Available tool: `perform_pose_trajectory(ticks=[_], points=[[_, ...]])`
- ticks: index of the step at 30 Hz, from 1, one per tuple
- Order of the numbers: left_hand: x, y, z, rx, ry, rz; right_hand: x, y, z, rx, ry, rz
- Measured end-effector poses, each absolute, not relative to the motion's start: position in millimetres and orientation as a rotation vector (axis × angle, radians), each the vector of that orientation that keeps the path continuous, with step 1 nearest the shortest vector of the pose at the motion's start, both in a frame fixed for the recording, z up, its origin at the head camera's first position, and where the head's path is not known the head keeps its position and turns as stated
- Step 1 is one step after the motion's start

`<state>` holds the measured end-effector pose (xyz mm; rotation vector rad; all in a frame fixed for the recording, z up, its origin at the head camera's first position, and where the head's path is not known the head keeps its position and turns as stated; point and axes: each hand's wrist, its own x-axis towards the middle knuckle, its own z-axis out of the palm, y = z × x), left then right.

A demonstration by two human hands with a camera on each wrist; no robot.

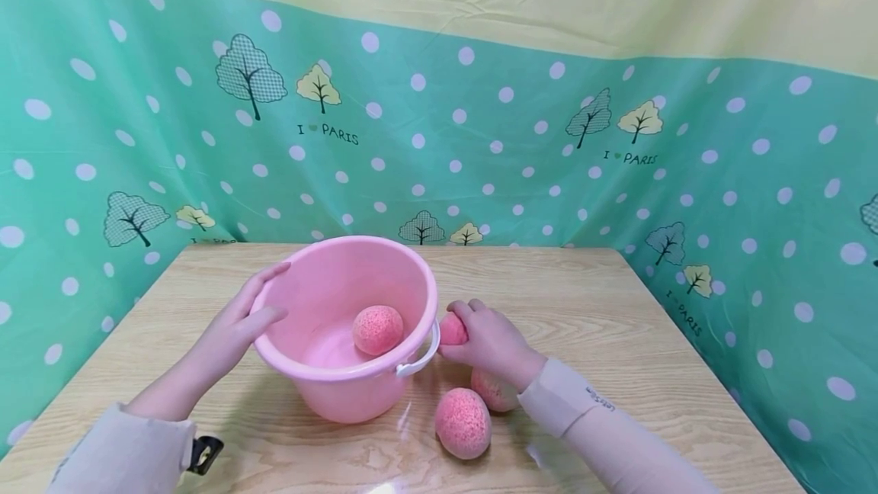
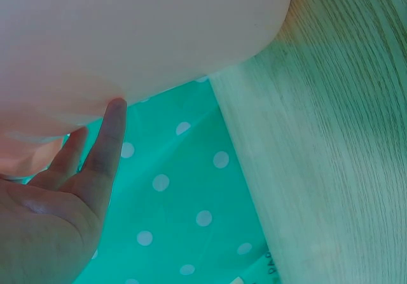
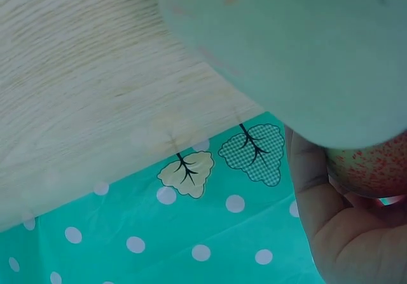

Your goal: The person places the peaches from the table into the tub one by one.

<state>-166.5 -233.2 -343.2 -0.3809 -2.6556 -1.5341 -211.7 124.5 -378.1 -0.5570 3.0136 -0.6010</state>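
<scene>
A pink plastic bucket (image 1: 346, 395) tips slightly towards me on the table, with one speckled pink peach (image 1: 378, 330) inside. My left hand (image 1: 236, 322) holds its left rim, thumb inside the wall and fingers outside; in the left wrist view two fingers (image 2: 109, 138) touch the outer wall. Just right of the bucket, my right hand (image 1: 492, 341) grips another peach (image 1: 452, 329), partly hidden by the fingers. The right wrist view shows this peach (image 3: 375, 169) against the curled fingers. Two more peaches lie on the table, one in front (image 1: 463, 423) and one partly under my right wrist (image 1: 495, 391).
The bucket's white handle (image 1: 420, 357) hangs on its right side, between bucket and right hand. The wooden table (image 1: 549, 280) meets a green dotted curtain (image 1: 411, 166) at the back and sides. A pale blurred rounded shape (image 3: 286, 49) fills the right wrist view's top.
</scene>
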Motion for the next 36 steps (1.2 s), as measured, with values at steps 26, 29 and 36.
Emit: perform_pose_trajectory(ticks=[26,29,36], points=[[-166,-234,-343,-0.379,-2.661,-1.534,-209,126,-360,-0.520,3.054,-0.643],[-167,-234,-343,-0.375,-2.663,-1.532,-208,125,-357,-0.523,3.066,-0.646],[-167,-234,-343,-0.366,-2.670,-1.528,-207,124,-352,-0.529,3.081,-0.641]])
